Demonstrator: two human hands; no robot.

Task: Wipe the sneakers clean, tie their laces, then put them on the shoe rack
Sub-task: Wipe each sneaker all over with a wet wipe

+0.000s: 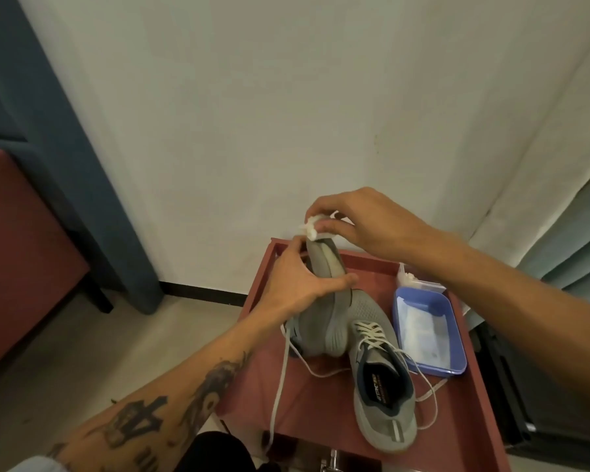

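My left hand (298, 284) grips a grey sneaker (322, 315) around its middle and holds it up on end, toe up and sole facing me, over the red tray table (324, 400). My right hand (361, 223) pinches a white wad of wipe (315, 228) against the sneaker's toe. Loose white laces hang down from the held sneaker. A second grey sneaker (380, 379) lies flat on the table, opening up, its laces untied and spread to the right.
A blue plastic tub (430, 332) with wet wipes sits at the table's right side, a small clear container (419, 282) behind it. White wall ahead, blue curtain and a red seat on the left, dark furniture at right.
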